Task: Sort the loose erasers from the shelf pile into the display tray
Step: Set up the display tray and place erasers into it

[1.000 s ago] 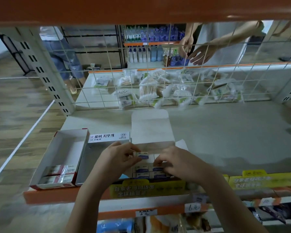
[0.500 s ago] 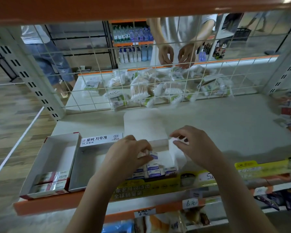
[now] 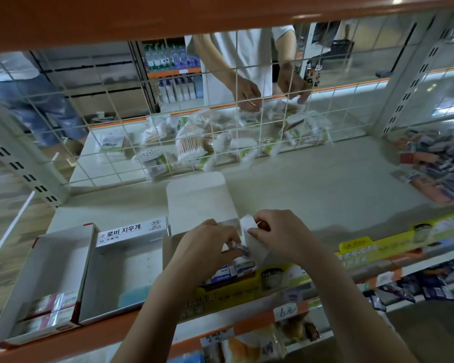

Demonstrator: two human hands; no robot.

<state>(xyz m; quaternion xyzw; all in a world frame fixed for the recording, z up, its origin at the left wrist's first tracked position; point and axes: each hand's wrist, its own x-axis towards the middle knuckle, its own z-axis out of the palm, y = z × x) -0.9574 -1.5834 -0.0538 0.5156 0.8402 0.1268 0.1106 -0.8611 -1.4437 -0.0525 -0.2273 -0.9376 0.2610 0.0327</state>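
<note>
Erasers being set into the display tray (image 3: 257,251) at lower centre.
An eraser (image 3: 243,249) is pinched by the left hand (image 3: 205,247); the tray's side flap (image 3: 248,226) is pinched by the right hand (image 3: 281,234).

Cotton swab packs (image 3: 192,145) behind wire grid (image 3: 131,142), bottles (image 3: 177,89) beyond, yellow shelf label (image 3: 393,247)

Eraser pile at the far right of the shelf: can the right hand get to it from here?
Probably yes. The shelf between the right hand and the eraser pile lies bare, with nothing standing in between, but the hand must first let go of the white box flap it pinches.
</note>
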